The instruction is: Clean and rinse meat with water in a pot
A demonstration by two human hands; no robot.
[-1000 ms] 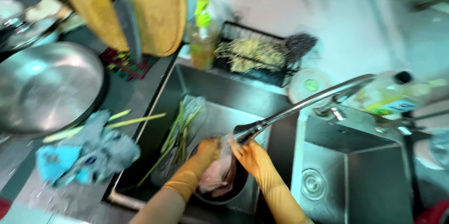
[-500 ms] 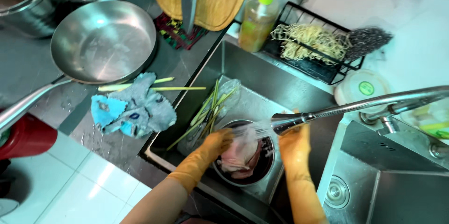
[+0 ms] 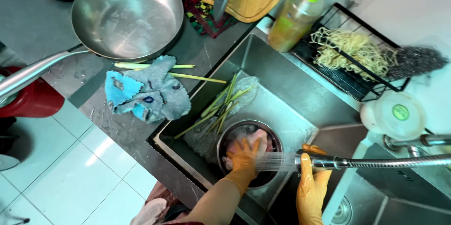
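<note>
Our left hand (image 3: 244,157) presses on pink raw meat (image 3: 256,141) in the metal bowl (image 3: 235,131), near end of the sink (image 3: 282,79). Our right hand (image 3: 310,185) is clamped on the faucet sprayer (image 3: 324,162), water jetting left. Green stalks (image 3: 218,107) lie just left of the bowl.

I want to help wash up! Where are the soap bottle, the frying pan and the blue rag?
soap bottle (image 3: 295,24), head view, on its amber body below the green pump.
frying pan (image 3: 126,16), head view, on the shiny inside bottom.
blue rag (image 3: 146,91), head view, on the middle of the crumpled cloth.
</note>
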